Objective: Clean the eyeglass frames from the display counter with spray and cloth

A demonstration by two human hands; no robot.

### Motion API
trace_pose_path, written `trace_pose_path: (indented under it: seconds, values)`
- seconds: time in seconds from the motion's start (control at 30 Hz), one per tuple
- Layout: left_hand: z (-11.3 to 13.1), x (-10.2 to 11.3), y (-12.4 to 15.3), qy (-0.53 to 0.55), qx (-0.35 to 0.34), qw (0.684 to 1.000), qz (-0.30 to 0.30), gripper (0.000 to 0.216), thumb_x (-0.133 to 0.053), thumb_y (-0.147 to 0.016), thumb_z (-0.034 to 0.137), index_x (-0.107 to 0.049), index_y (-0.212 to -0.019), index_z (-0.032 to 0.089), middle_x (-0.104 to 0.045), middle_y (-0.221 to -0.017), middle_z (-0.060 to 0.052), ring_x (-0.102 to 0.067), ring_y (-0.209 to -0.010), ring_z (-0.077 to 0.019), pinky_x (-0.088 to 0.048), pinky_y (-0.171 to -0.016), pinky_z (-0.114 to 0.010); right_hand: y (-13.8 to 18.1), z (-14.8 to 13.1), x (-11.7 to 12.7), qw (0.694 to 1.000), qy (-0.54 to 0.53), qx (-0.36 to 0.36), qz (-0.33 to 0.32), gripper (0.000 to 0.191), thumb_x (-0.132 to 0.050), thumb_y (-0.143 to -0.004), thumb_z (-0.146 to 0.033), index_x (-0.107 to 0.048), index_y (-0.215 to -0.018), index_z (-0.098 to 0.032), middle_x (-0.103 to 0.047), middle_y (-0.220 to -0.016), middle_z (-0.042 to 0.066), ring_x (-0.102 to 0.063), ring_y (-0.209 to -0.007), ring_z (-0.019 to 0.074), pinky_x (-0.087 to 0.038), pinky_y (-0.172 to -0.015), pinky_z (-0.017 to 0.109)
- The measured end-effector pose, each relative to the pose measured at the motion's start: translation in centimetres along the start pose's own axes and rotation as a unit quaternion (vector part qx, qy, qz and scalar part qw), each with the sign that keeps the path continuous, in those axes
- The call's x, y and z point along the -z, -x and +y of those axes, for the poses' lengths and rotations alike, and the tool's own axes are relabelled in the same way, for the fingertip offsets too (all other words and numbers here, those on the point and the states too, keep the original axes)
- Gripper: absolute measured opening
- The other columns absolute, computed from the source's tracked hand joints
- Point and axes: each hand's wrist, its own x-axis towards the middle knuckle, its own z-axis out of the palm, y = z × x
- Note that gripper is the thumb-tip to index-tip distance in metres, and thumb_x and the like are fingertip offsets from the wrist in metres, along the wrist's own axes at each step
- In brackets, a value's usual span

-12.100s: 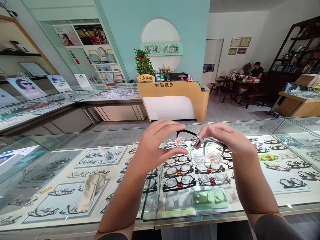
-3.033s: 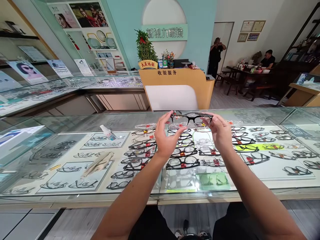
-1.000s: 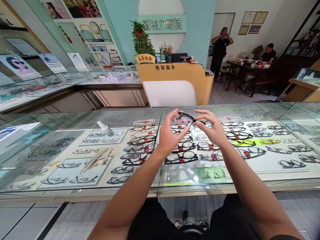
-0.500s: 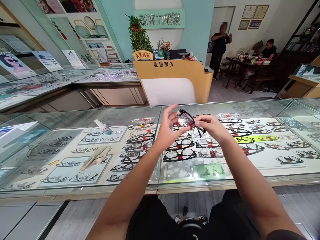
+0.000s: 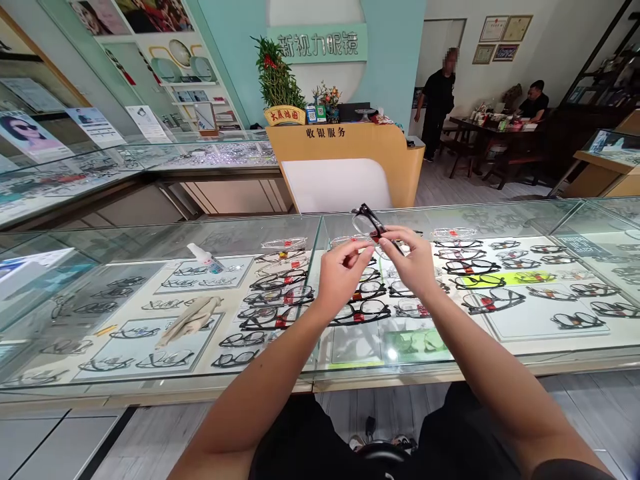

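A pair of black-framed eyeglasses is held above the glass counter, turned nearly side-on, with a red mark by the lens. My right hand is closed around its dark side, thumb and fingers pinching it. Just left of that, my left hand is closed, thumb and forefinger pinched together at the lower edge of the eyeglasses; what lies between those fingertips is hidden. Under the glass, rows of eyeglasses with red tags lie below both hands.
The glass display counter spans the view in front of me. A white spray bottle and a beige cloth are to the left. Beyond stands a wooden cashier desk. One person stands at the back; another sits at a table.
The eyeglasses have turned from facing the camera to nearly side-on. My left hand has moved from the lens side down to the lower edge. The standing person's arms have lowered.
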Motion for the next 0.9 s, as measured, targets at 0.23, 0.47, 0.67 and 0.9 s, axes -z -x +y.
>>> trace_pose_path:
  seconds: [0.23,0.47,0.67,0.9]
  values:
    - [-0.2,-0.2,-0.7,0.089,0.088,0.992,0.023,0.038,-0.082,-0.085,0.058,-0.083,-0.091,0.020,-0.046,-0.061,0.004,-0.037,-0.061,-0.0126,-0.033,-0.060,-0.028,1.1,-0.4,-0.9,0.991,0.077,0.099,-0.045,0.020,-0.067,-0.102,-0.032,-0.080,-0.117,-0.030,-0.080,-0.137,0.011,-0.075,-0.131,0.0274,-0.057,-0.116,0.049]
    - [-1.4,-0.1,-1.4,0.128,0.126,0.983,0.031,0.040,-0.083,-0.083,0.058,-0.080,-0.089,0.019,-0.049,-0.064,0.004,-0.035,-0.060,-0.0112,-0.027,-0.056,-0.027,1.0,-1.3,-0.2,0.986,0.065,0.126,-0.093,0.022,-0.065,-0.102,-0.031,-0.078,-0.118,-0.027,-0.078,-0.141,0.012,-0.073,-0.136,0.0278,-0.056,-0.118,0.048]
    - [-0.2,-0.1,-3.3,0.043,0.068,0.997,0.012,0.034,-0.083,-0.082,0.055,-0.076,-0.082,0.021,-0.038,-0.059,0.005,-0.029,-0.058,-0.0118,-0.024,-0.057,-0.028,-1.4,-1.6,3.4,0.998,0.014,0.049,0.029,0.021,-0.063,-0.102,-0.044,-0.072,-0.096,-0.026,-0.078,-0.094,0.006,-0.073,-0.088,0.0225,-0.062,-0.082,0.038]
    - [3.1,-3.5,-8.8,-0.216,-0.058,0.947,-0.228,0.029,-0.075,-0.088,0.049,-0.078,-0.084,0.020,-0.047,-0.061,0.004,-0.038,-0.060,-0.0132,-0.023,-0.061,-0.031,-4.6,2.1,8.1,0.975,-0.016,0.005,0.221,0.036,-0.059,-0.101,-0.054,-0.059,-0.080,-0.026,-0.053,-0.075,0.000,-0.051,-0.063,0.0156,-0.050,-0.053,0.028]
